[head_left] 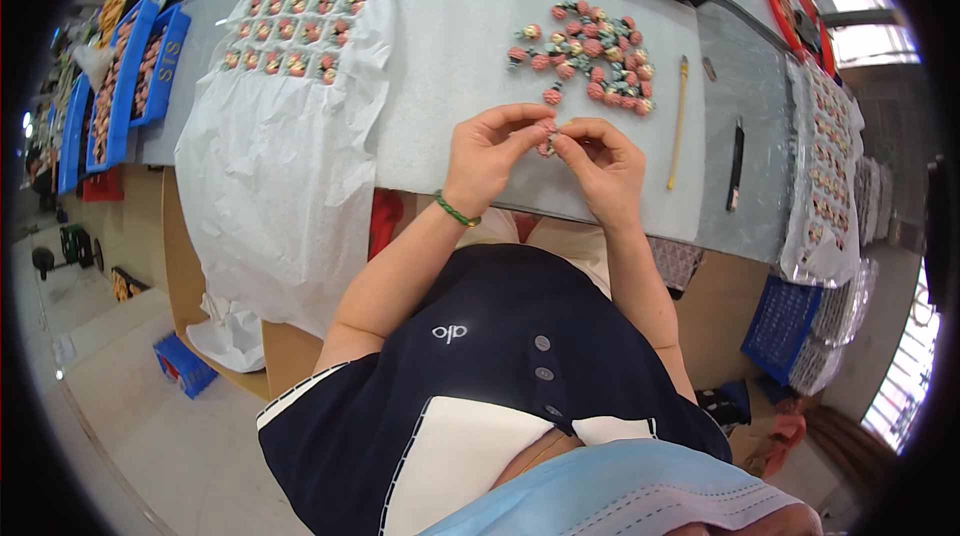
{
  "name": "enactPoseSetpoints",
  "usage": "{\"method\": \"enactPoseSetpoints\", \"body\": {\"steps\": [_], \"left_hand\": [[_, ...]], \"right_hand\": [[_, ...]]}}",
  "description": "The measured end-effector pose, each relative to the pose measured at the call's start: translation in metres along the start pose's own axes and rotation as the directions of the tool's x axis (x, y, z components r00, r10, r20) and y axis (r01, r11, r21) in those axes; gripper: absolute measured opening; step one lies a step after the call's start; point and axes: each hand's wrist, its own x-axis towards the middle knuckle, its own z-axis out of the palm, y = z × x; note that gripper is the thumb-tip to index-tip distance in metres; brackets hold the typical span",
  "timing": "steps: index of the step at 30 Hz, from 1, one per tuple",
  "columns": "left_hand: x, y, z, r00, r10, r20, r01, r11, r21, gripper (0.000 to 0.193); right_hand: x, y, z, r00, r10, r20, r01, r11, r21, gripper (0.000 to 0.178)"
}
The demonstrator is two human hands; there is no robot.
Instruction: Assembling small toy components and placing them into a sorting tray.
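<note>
Pink ornament [547, 124], in the head view, is between the two hands, over the near part of a white mat [450, 56]. The left hand [490, 148] pinches it between thumb and forefinger; the right hand [606, 158] pinches it from the opposite side, thumb against fingers. The fingertips hide much of it. Take it as the centre of the clock for what follows.

Only fingertips hold so small a thing, so a slip of either pinch could send it over the mat's edge toward the lap at 6 o'clock. Pressing hard from both sides might crack or bend a fine part, if it is brittle. Knuckles moving forward could nudge the nearest loose piece [552, 96], at 12 o'clock, and a wide sweep of the right hand could knock the knife [736, 166], farther off at 3 o'clock.

Counted: one ornament in the fingers; about thirty in the pile [592, 48] at 1 o'clock, overlapping too much for certainty; fifteen, in three rows of five, in the white tray [375, 36] at 10 o'clock; one yellow stick [679, 116] at 3 o'clock; one knife beyond it; and at least four blue boxes [173, 76] around 9 o'clock
</note>
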Motion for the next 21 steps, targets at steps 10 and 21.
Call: {"method": "enactPoseSetpoints", "body": {"steps": [10,21], "left_hand": [[-0.057,0.062,-0.060,0.998,-0.068,0.000,0.068,0.991,0.114,0.038],[-0.058,0.240,-0.340,0.642,0.729,-0.237,0.059,0.261,0.964,0.032]], "right_hand": [[-0.014,-0.005,0.082,1.000,-0.001,0.029,0.002,0.999,-0.041,0.009],[-0.026,-0.020,0.113,0.994,0.065,0.093,-0.054,0.992,-0.118,0.019]]}}
